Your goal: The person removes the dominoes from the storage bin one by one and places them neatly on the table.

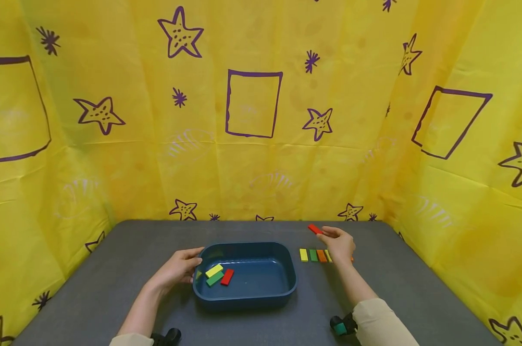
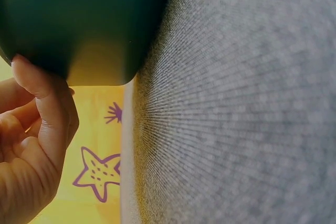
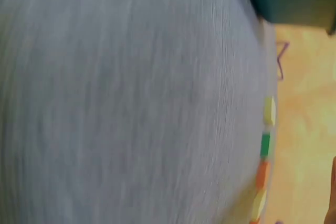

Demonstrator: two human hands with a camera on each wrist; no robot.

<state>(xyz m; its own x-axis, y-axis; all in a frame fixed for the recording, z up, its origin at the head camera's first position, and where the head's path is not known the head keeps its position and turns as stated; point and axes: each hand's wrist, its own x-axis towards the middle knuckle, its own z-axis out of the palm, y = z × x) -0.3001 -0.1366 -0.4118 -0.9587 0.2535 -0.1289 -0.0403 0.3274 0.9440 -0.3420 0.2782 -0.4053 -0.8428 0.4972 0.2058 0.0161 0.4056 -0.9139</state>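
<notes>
A dark blue tub stands mid-table with a yellow block, a green block and a red block inside. My left hand rests against the tub's left wall; its fingers touch the tub. My right hand is raised to the right of the tub and pinches a red block. Below that hand a row of blocks lies on the table: yellow, green, orange, then more partly hidden. The row of blocks also shows in the right wrist view.
The grey table is walled on three sides by a yellow cloth printed with purple stars and rectangles. The table's right edge runs close to the cloth.
</notes>
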